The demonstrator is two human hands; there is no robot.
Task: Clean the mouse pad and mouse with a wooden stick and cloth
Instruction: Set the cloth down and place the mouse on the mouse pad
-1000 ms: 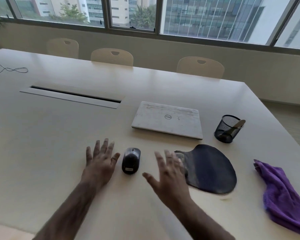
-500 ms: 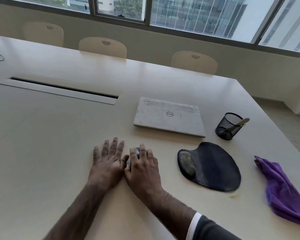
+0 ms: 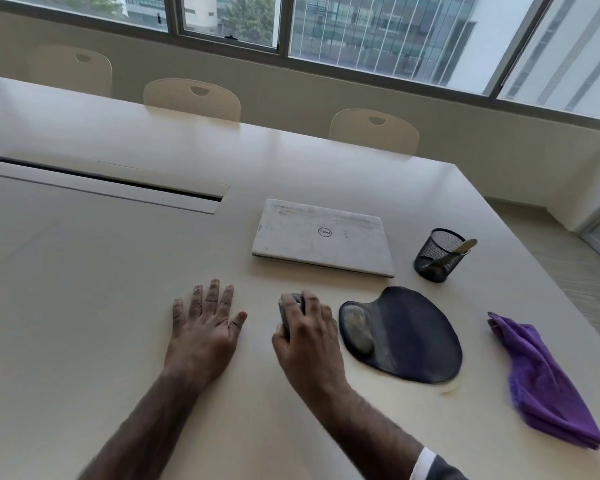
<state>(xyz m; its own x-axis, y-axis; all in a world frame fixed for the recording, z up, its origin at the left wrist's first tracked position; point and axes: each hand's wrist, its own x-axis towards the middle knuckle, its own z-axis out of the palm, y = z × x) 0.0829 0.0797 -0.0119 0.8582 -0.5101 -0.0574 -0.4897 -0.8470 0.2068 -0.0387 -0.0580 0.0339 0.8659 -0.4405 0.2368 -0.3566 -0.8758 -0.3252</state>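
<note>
The right hand (image 3: pixel 307 336) is cupped over the dark mouse (image 3: pixel 289 308), fingers wrapped around it on the pale worktop (image 3: pixel 84 306), while the left hand (image 3: pixel 205 327) lies flat and empty with fingers spread, near the mouse's left side but apart from it. Just right of the mouse sits the dark mouse pad (image 3: pixel 409 337), with the purple cloth (image 3: pixel 544 382) crumpled further right. Behind the pad, the wooden stick (image 3: pixel 463 247) leans in a black mesh cup (image 3: pixel 435 256) beside 1 closed laptop (image 3: pixel 323 237).
</note>
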